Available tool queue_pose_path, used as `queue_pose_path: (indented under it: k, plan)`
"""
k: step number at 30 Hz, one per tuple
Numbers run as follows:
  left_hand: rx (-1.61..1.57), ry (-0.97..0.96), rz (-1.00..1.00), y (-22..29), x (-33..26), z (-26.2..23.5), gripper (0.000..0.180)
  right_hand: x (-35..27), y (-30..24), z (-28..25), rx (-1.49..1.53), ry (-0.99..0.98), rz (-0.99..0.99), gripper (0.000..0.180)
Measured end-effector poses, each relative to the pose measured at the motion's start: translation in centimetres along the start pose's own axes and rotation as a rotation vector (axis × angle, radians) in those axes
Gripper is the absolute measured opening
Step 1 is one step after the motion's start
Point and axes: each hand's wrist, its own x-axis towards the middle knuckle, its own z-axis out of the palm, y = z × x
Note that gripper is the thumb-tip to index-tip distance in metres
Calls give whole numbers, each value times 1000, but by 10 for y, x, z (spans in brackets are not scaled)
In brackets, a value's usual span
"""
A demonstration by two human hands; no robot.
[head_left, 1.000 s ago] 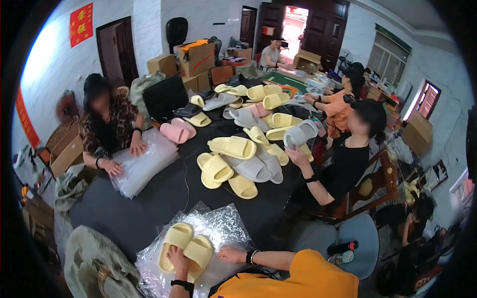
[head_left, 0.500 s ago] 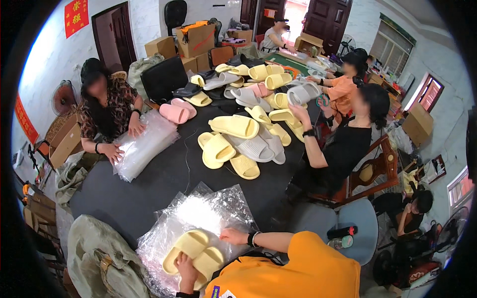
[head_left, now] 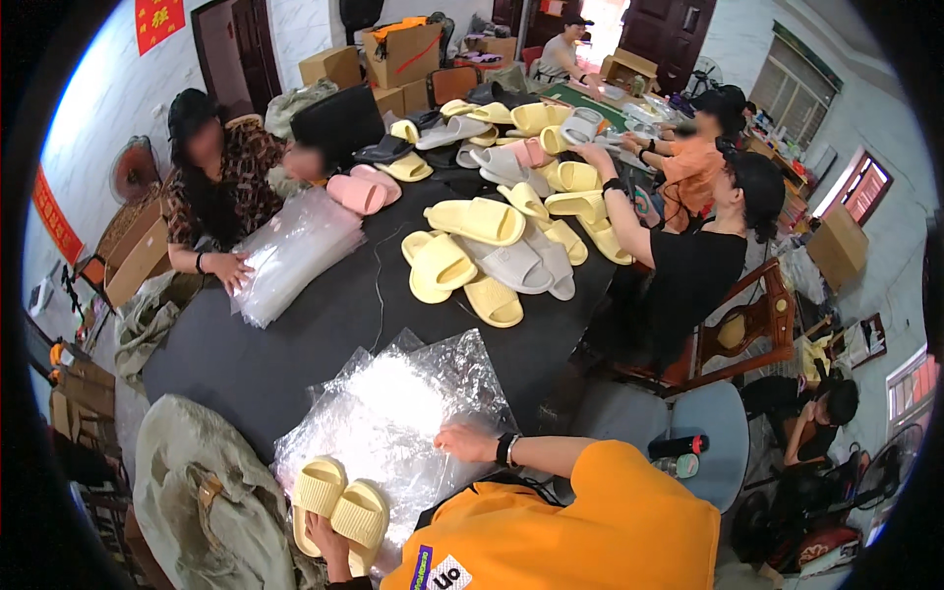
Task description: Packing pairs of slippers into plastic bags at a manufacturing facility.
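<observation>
My left hand (head_left: 328, 547) grips a pair of pale yellow slide slippers (head_left: 360, 515) at the lower left of the bag stack, its fingers wrapped on the near side of the pair. The slippers lie side by side, straps up. Under and beside them spreads a loose stack of clear plastic bags (head_left: 393, 403), bright with glare. On the right part of this stack rests my right hand (head_left: 466, 442), fingers curled together against the film. It looks closed on a plastic bag, though the fingertips are partly lost in the shine.
A heap of yellow, grey, black and pink slippers (head_left: 482, 222) covers the table's middle. Across on the left, a person's hand (head_left: 230, 269) touches another plastic bag stack (head_left: 295, 265). A person in black (head_left: 688, 265) reaches into the heap. A greenish cloth sack (head_left: 197, 492) stands left; a grey-blue chair (head_left: 708, 452) right.
My left hand has moved the slippers left and toward me; my right hand stays on the bags. The person in black has moved a grey slipper farther back. One hand of the person opposite left their bags.
</observation>
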Motion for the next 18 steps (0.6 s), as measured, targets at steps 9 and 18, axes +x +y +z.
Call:
queue_pose_path:
  k: [9,18]
  plan:
    - [12,292,-196,-3,5,-40,48,-40,-2,-23,-377,190,-58,17]
    - [-5,191,368,128,39,-48,51,-30,7,-6,-320,161,66,19]
